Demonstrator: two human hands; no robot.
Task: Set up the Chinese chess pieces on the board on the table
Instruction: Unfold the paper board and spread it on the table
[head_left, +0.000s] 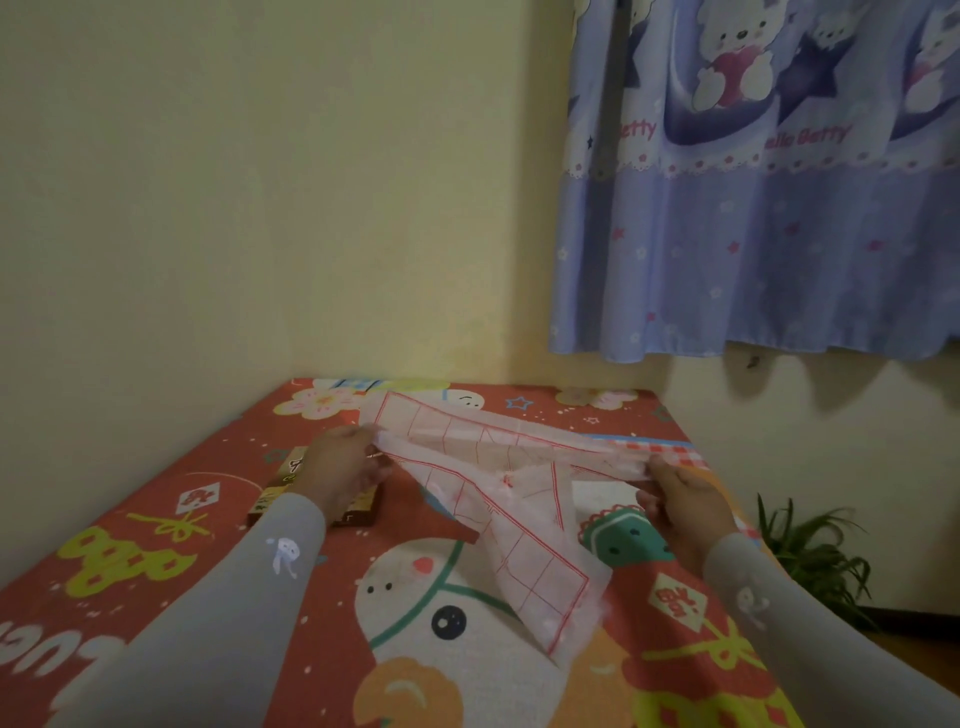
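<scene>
A thin, translucent plastic chess board sheet (524, 525) with a red grid is stretched above the table, partly folded, one flap hanging down toward me. My left hand (343, 465) pinches its left end, and my right hand (685, 499) pinches its right end. Under my left wrist lies a brown chess box (361, 506), mostly hidden by my hand and sleeve. No chess pieces show.
The table carries a red cartoon-print cloth (218, 551) and sits in a corner of yellow walls. A blue curtain (753, 208) hangs at the upper right. A green plant (810, 551) stands on the floor past the table's right edge.
</scene>
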